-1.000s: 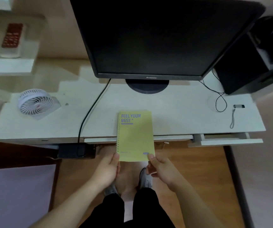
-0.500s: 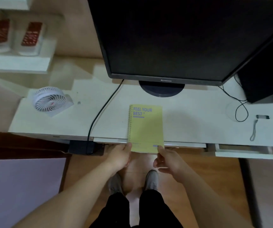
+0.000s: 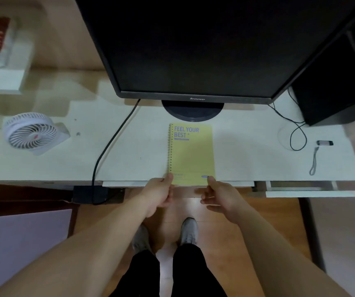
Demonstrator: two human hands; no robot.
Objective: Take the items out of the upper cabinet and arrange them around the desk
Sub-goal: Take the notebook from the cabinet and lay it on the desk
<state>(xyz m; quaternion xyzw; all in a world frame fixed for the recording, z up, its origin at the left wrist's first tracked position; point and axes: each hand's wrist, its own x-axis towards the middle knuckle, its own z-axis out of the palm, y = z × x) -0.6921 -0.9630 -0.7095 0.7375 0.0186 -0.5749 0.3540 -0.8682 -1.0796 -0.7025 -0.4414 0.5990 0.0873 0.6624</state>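
Person seen from above. Both forearms are bare to the lower edge of the view, with no sleeve, watch or ring visible. The left hand (image 3: 158, 192) and right hand (image 3: 220, 195) are ungloved. Black trousers (image 3: 170, 273) cover both legs. Pale grey, low-cut shoes (image 3: 188, 230), apparently soft-fabric trainers, show a rounded toe each; lacing detail is too blurred to make out.

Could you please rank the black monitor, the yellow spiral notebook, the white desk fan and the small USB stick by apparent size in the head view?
1. Black monitor, much the largest.
2. Yellow spiral notebook.
3. White desk fan, close to the notebook in area, so unsure.
4. Small USB stick, the smallest.
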